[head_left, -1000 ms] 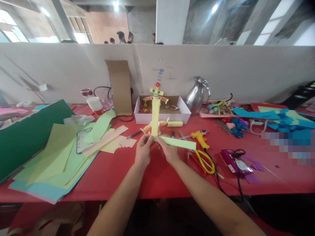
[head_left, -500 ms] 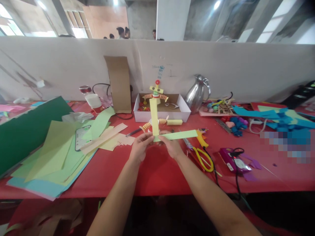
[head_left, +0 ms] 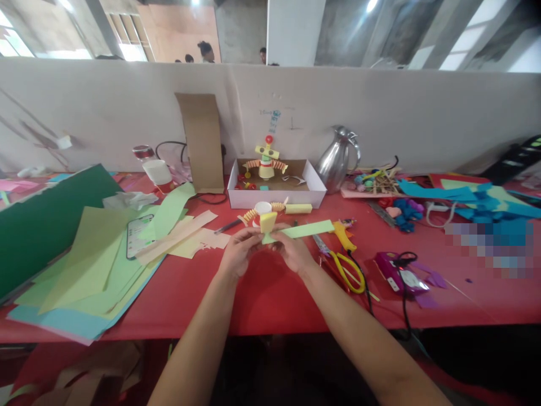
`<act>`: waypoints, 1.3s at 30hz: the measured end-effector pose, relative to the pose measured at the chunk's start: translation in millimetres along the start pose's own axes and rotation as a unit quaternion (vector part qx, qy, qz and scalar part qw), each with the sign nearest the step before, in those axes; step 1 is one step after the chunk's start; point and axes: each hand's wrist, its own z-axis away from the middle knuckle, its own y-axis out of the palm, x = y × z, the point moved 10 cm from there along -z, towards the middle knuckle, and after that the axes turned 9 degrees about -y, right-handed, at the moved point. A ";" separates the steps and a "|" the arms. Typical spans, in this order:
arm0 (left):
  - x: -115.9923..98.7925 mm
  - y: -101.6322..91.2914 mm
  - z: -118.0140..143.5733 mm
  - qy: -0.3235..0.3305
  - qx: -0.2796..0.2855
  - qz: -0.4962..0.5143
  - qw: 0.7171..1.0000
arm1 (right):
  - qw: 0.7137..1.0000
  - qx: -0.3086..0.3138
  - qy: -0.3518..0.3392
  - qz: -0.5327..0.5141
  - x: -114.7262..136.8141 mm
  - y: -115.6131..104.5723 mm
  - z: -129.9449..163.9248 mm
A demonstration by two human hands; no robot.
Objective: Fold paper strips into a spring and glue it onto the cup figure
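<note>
2 hands, 2 paper strips crossed

Our left hand (head_left: 237,255) pinches the folded yellow strip (head_left: 267,221); our right hand (head_left: 291,251) grips the green strip (head_left: 305,229), its length running rightward over the bench (head_left: 262,299).

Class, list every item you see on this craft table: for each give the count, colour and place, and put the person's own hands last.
paper strips: two, yellow and light green, crossed, held between both hands
paper figure: one, yellow with a red top, in the box
box: one, white, centre back
jug: one, silver, right of the box
cardboard: one, brown, leaning on the wall
scissors: one, yellow handles, right of the hands
paper sheets: several, green, yellow and blue, left
phone: one, among the sheets
table: one, red
left hand: pinching the strips
right hand: pinching the strips
</note>
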 end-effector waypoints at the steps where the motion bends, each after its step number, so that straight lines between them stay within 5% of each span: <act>1: -0.1 0.1 0.2 -0.001 0.000 -0.005 1.000 | 1.000 0.000 0.002 0.005 0.3 -0.1 0.6; 7: -3.4 6.9 3.6 0.005 0.025 -0.026 0.999 | 1.000 0.020 -0.013 -0.004 5.9 6.2 3.3; 17: -12.7 -1.5 3.6 0.082 -0.041 -0.074 0.993 | 1.000 0.024 -0.005 -0.012 4.9 6.0 0.5; 21: -21.1 -1.4 6.3 0.120 -0.048 -0.065 0.990 | 0.998 0.054 0.002 0.024 2.8 7.2 0.3; 29: -20.4 0.6 6.2 0.121 -0.043 -0.135 0.982 | 0.980 0.070 -0.087 0.162 24.9 4.8 0.6; 39: -17.6 -10.7 6.6 0.144 -0.103 -0.132 0.975 | 0.964 0.108 -0.122 0.210 27.8 16.2 4.3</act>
